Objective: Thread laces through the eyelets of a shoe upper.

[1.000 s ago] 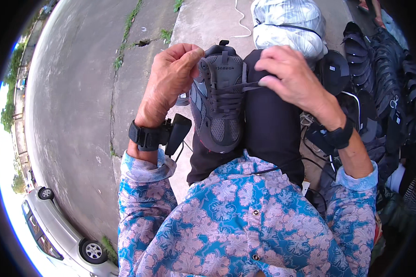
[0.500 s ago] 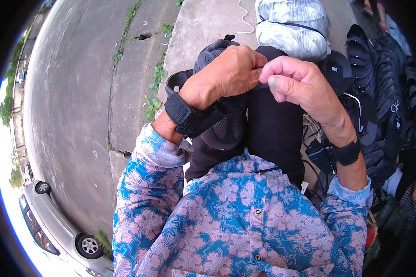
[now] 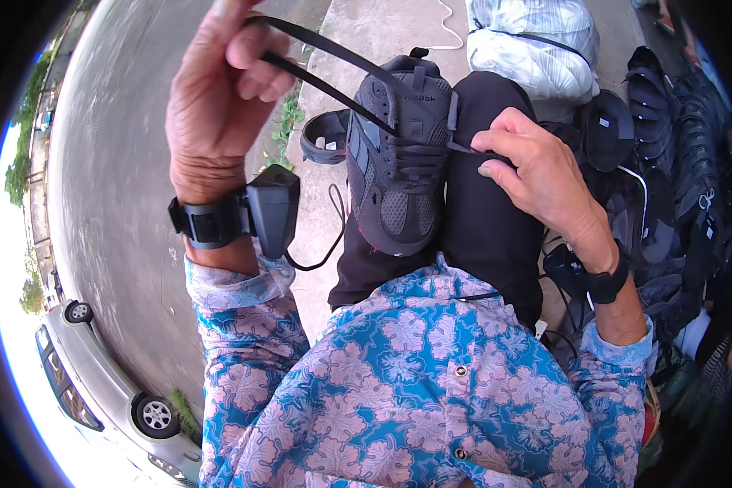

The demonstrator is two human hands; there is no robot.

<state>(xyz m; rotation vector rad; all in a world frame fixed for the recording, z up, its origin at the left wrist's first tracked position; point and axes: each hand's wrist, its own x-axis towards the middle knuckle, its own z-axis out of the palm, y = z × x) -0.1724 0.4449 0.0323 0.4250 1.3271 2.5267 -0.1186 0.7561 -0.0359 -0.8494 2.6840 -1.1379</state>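
Up on the person's lap, against the black trousers [image 3: 480,220], lies a dark grey sneaker [image 3: 398,163]. The left hand [image 3: 224,89] is closed in a fist around the black lace [image 3: 325,61], drawn taut up and away from the shoe. The right hand [image 3: 537,175] pinches the other lace end at the eyelets, fingers pressed together. Pulled too hard, the lace could slip out of an eyelet or tip the shoe off the knee. The left fingertips are cut off at the top edge, and the heap of dark shoes [image 3: 667,163] at right blurs together.
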